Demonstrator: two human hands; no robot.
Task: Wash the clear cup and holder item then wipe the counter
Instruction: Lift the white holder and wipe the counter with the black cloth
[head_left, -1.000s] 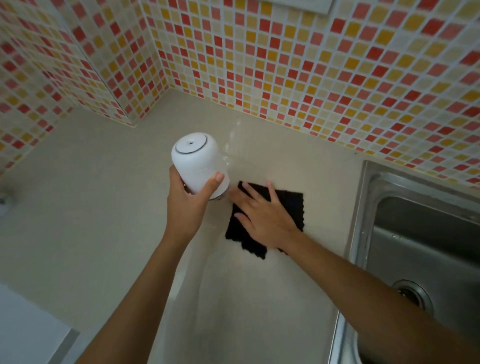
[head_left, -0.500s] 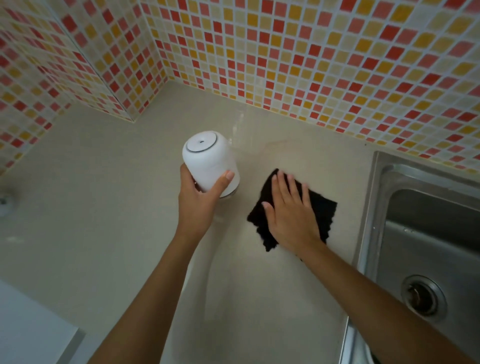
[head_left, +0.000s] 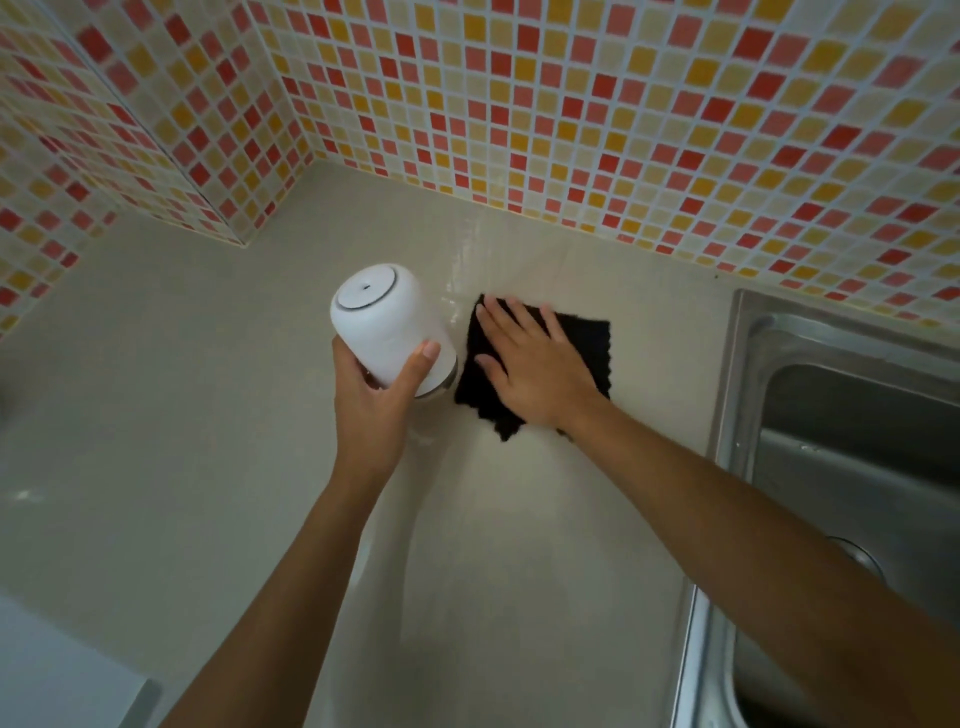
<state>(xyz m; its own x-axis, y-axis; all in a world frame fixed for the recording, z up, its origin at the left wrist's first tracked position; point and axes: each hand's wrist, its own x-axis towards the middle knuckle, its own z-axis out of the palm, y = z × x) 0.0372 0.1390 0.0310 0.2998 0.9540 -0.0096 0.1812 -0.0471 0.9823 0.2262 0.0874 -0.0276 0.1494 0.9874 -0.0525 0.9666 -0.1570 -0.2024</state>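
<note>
Backdrop: mosaic tile wall (head_left: 571, 104), beige counter (head_left: 182, 415), steel sink (head_left: 831, 415) at right.
Head view, left hand (head_left: 371, 410): I see it gripping a white holder item (head_left: 387, 325), lifted clear of the counter, tilted.
Right hand (head_left: 535, 364): flat, fingers straight, pressing a black cloth (head_left: 587, 338) on the counter, just right of the holder.
Clear cup: not in view.
Progress: I judge washing is finished and wiping underway; wet streaks (head_left: 457, 291) beside the cloth remain.
</note>
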